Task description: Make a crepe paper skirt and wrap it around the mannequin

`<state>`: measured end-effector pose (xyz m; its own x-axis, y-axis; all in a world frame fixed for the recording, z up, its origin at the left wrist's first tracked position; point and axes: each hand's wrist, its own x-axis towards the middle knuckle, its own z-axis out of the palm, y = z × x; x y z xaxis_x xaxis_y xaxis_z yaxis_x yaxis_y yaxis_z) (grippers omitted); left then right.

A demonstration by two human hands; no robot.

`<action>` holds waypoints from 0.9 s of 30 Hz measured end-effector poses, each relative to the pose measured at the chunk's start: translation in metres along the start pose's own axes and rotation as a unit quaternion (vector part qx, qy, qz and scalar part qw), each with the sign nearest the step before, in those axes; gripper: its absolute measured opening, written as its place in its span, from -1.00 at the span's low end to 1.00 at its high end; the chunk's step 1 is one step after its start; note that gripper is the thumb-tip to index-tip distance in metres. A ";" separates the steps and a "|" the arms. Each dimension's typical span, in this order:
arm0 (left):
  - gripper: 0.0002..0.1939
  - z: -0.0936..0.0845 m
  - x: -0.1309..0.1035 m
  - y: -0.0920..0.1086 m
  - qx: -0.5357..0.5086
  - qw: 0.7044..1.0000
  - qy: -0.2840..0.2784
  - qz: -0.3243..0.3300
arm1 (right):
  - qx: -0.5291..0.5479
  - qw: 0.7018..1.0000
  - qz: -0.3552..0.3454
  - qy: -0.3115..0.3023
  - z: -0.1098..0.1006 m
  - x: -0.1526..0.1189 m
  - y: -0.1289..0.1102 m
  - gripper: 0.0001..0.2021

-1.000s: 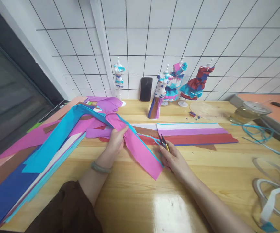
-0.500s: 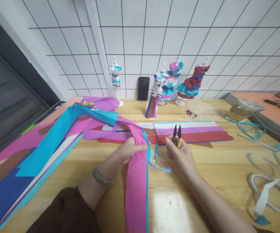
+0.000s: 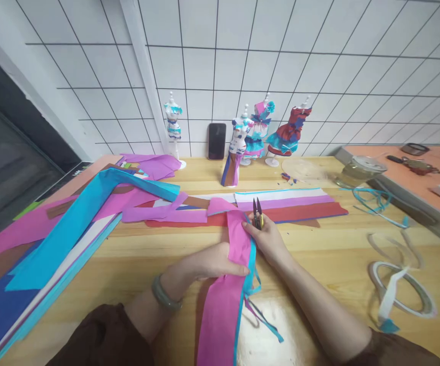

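Note:
A long pink strip [image 3: 223, 310], paper or thin cloth, runs toward me with a blue layer showing along its right edge. My left hand [image 3: 214, 264] grips it midway, thumb on top. Higher up, my right hand [image 3: 267, 236] has its thumb and finger at the strip's right edge and also holds small thread snips [image 3: 258, 211], their two dark blades pointing up and slightly apart. Thin blue and purple trimmings [image 3: 263, 320] dangle beside the strip below my hands.
Coloured strips [image 3: 78, 229] lie heaped at left, with layered strips [image 3: 292, 203] behind my hands. Small dress forms [image 3: 238, 147] and a phone [image 3: 216, 141] stand by the tiled wall. At right are a tape roll [image 3: 428, 300], blue scraps [image 3: 376, 201] and a glass container [image 3: 360, 172].
My left hand has slid lower along the strip. My right hand, still with the snips, has come left to the strip's edge. The trimmings hang lower, and the camera view has shifted slightly.

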<state>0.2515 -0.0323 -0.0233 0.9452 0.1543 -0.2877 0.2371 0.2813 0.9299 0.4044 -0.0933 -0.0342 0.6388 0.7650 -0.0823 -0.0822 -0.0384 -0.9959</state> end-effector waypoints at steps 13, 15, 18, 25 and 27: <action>-0.62 -0.014 -0.009 0.011 -0.066 0.973 -0.210 -0.067 | 0.216 0.970 0.072 0.081 -0.022 0.017 -0.012 -0.62; -0.68 -0.019 -0.012 0.016 -0.074 0.976 -0.201 -0.039 | 0.236 0.966 0.077 0.079 -0.025 0.020 -0.012 -0.63; -0.75 -0.028 -0.018 0.023 -0.089 0.983 -0.156 0.025 | 0.251 0.962 0.091 0.064 -0.026 0.020 -0.014 -0.68; -0.69 -0.046 -0.023 0.042 -0.180 0.949 0.139 0.219 | 0.194 0.977 0.078 -0.050 -0.002 -0.003 -0.017 -0.71; -0.57 -0.048 -0.021 0.046 -0.136 0.925 0.234 0.266 | 0.164 0.980 0.059 -0.095 0.006 -0.012 -0.016 -0.71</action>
<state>0.2315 0.0230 0.0150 0.6963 0.7146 0.0676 -0.3599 0.2661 0.8942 0.3933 -0.0980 -0.0174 0.4591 0.8746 -0.1558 -0.4083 0.0519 -0.9114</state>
